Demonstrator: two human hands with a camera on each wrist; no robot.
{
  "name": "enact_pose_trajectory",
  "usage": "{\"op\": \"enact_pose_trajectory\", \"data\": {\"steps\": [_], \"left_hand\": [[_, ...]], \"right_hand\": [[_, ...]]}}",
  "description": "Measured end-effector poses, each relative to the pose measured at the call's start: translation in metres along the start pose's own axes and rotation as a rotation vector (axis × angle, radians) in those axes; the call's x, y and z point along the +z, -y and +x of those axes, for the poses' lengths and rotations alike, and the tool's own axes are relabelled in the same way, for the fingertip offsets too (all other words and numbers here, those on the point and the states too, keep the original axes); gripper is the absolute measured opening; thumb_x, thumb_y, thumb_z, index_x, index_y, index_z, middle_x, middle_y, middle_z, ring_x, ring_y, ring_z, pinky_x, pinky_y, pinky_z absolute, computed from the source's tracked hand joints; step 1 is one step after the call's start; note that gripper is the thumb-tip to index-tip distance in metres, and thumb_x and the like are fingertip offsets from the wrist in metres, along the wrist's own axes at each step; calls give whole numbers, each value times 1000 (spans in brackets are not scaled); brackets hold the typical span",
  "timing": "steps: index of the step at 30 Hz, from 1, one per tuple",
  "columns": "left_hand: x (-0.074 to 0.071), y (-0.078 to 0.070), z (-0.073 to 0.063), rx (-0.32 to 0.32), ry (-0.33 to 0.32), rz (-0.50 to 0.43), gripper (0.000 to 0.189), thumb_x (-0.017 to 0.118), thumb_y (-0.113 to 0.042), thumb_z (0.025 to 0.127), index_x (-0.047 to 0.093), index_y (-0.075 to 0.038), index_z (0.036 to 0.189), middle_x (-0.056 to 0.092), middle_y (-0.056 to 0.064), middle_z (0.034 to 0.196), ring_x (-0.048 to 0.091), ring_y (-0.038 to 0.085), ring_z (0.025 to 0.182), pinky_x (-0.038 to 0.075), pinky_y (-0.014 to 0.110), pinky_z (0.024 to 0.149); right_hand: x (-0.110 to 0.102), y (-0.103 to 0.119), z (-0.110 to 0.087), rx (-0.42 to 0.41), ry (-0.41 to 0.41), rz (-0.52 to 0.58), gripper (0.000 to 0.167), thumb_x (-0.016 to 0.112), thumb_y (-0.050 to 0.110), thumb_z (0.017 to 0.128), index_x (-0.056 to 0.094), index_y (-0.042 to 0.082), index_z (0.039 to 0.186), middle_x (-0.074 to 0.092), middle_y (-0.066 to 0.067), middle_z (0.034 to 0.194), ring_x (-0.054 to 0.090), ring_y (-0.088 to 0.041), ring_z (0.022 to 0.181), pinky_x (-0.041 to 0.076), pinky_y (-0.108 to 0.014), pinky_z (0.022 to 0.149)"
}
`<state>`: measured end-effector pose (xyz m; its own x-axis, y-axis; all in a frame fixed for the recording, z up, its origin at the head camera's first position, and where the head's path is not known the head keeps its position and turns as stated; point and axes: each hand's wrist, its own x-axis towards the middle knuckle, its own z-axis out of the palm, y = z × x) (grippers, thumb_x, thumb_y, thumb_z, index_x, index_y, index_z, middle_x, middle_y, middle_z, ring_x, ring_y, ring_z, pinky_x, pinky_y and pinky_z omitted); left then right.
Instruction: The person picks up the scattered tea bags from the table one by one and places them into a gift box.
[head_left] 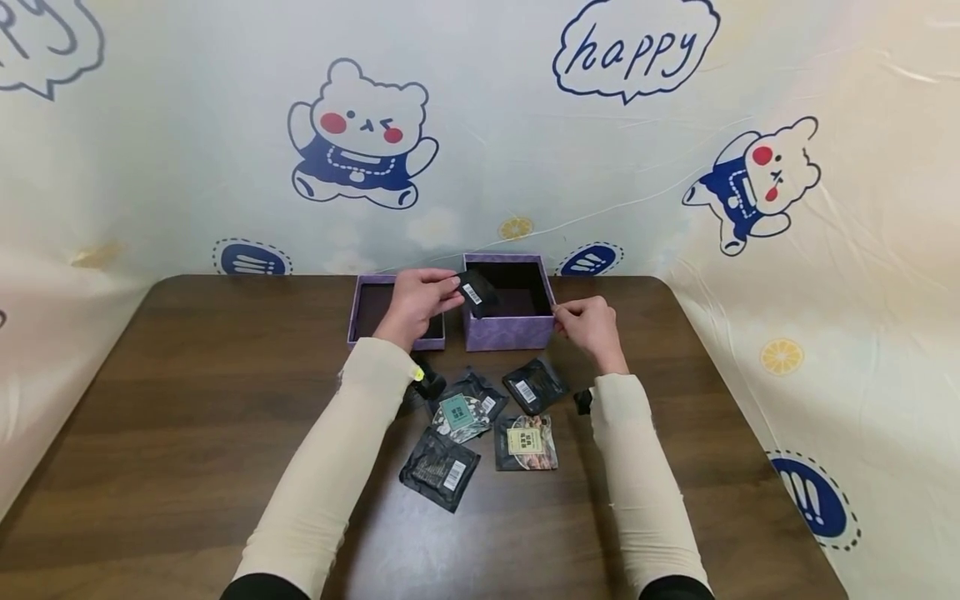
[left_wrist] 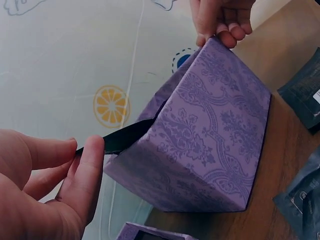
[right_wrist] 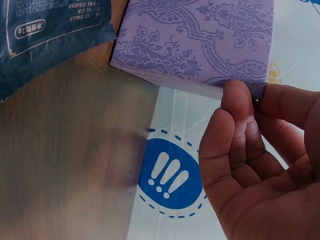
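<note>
Between thumb and fingers my left hand (head_left: 417, 302) pinches a black sachet (head_left: 478, 293) with a white barcode label. The sachet hangs over the left rim of a purple patterned box (head_left: 510, 333), partly inside its mouth; in the left wrist view its dark edge (left_wrist: 125, 137) dips below the rim. My right hand (head_left: 590, 327) pinches the box's near right top corner, seen closely in the right wrist view, where the thumb and fingertips (right_wrist: 236, 102) meet on the patterned wall (right_wrist: 195, 40). The box stands upright with a dark interior; its floor is only partly visible.
A shallow purple lid (head_left: 352, 321) lies left of the box, partly behind my left wrist. Several sachets lie in front: a barcoded one (head_left: 535, 385), one with a yellow label (head_left: 527, 443), one with a green label (head_left: 459, 414), and another (head_left: 440, 469) nearest me. A printed curtain backs the table.
</note>
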<state>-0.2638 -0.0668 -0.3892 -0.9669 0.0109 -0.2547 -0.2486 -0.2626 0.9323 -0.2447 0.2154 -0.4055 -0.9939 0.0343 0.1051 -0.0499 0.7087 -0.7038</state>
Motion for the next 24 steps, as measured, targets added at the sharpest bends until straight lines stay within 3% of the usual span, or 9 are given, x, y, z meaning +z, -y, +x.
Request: {"op": "enact_pose_trajectory", "data": {"steps": [16, 24], "left_hand": [[10, 8, 6, 43, -10, 107, 30, 70, -5, 95, 66, 7, 122, 65, 20, 113, 70, 19, 83, 60, 30, 81], [12, 10, 1, 43, -18, 137, 26, 71, -7, 95, 68, 3, 118, 66, 18, 112, 71, 25, 91, 59, 32, 83]], "right_hand": [[3, -1, 1, -9, -16, 13, 28, 67, 26, 98, 80, 7, 82, 69, -7, 67, 61, -19, 62, 47, -32, 57], [4, -5, 1, 11, -16, 22, 27, 67, 27, 98, 80, 8, 84, 68, -3, 66, 61, -19, 64, 46, -31, 56]]}}
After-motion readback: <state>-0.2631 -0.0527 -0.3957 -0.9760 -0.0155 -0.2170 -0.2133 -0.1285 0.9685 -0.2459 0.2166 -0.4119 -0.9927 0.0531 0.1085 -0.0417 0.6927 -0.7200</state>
